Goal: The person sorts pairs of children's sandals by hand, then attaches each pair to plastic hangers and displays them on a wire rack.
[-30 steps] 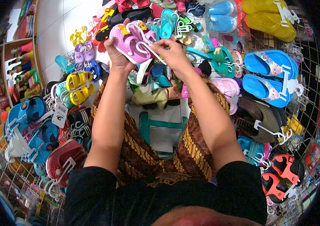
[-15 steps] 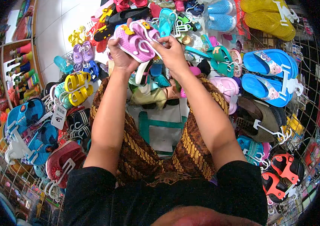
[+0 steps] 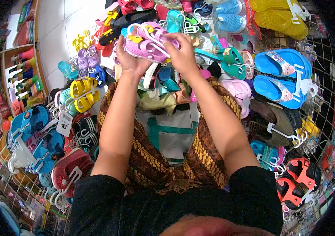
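Note:
A pair of pink children's clogs [image 3: 145,44] with yellow duck decorations is held up in front of me, above the pile of footwear. My left hand [image 3: 131,63] supports the pair from the left and below, thumb up and palm partly showing; the other fingers are mostly hidden. My right hand [image 3: 182,55] grips the right side, its thumb and fingers bent around the edge. A white plastic hanger lies along the clogs near my right fingers. Just below them, a white-edged dark shoe [image 3: 151,76] leans among the other pairs.
Blue sandals [image 3: 279,65] and grey-brown shoes [image 3: 271,122] hang on the wire rack at the right. Yellow sandals [image 3: 84,94], blue sandals [image 3: 29,122] and red slippers [image 3: 71,169] are at the left. A green stool [image 3: 171,128] stands between my knees.
The clogs have tilted and shifted slightly right, showing more of their tops. My left palm has opened beneath them, and my right hand has moved slightly along their edge.

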Demonstrator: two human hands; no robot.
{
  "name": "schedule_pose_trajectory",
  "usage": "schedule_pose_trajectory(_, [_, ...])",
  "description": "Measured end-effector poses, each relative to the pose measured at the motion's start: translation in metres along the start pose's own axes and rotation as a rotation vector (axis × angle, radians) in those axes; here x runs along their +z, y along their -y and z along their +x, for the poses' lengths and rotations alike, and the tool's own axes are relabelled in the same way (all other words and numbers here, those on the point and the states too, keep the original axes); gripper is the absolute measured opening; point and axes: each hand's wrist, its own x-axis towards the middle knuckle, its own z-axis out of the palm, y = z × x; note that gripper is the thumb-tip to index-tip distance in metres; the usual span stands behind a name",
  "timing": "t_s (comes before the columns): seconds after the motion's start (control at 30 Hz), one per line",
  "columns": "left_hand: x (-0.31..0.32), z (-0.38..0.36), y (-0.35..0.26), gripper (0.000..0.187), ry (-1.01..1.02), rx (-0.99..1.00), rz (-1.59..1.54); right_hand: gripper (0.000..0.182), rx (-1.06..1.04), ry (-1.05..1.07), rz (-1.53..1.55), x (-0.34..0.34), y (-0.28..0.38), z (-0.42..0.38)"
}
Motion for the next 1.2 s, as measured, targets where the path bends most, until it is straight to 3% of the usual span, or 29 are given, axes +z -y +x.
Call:
schedule_pose_trajectory(0.13, [-0.003, 0.003, -0.003, 0.065, -0.008, 0.014, -0.074, 0.041, 0.442, -0.179, 0.675, 0.010, -0.014, 0.006])
schedule_pose_trajectory(0.23, [-0.003, 0.002, 0.002, 0.068, 0.055, -0.044, -0.073, 0.051, 0.741, -0.158, 1.056, 0.001, -0.003, 0.007])
schedule_pose_trajectory(0.27, [-0.004, 0.001, 0.005, 0.069, 0.058, -0.057, -0.076, 0.058, 0.718, -0.187, 1.012, 0.004, -0.007, 0.007])
schedule_pose_trajectory(0.57, [0.004, -0.002, 0.014, 0.064, 0.038, -0.117, -0.008, 0.063, 0.697, -0.409, 0.943, 0.006, -0.004, 0.008])
schedule_pose_trajectory(0.77, [-0.001, -0.003, 0.028, 0.061, 0.033, -0.202, -0.040, 0.064, 0.424, -0.624, 0.322, 0.006, -0.023, 0.010])
schedule_pose_trajectory(0.9, [0.009, -0.005, 0.033, 0.068, 0.023, -0.135, 0.057, 0.057, 0.454, -0.631, 0.117, 0.001, -0.018, 0.010])
schedule_pose_trajectory(1.0, [0.013, -0.006, 0.031, 0.066, 0.010, -0.083, 0.079, 0.046, 0.794, -0.375, 0.835, -0.003, -0.020, 0.017])
schedule_pose_trajectory(1.1, [0.009, -0.002, 0.010, 0.061, -0.042, -0.036, 0.015, 0.039, 0.851, -0.057, 1.113, -0.007, -0.014, 0.022])
schedule_pose_trajectory(1.2, [-0.016, 0.006, -0.018, 0.065, 0.181, -0.125, -0.166, 0.053, 0.533, 0.285, 0.896, -0.018, 0.002, 0.016])
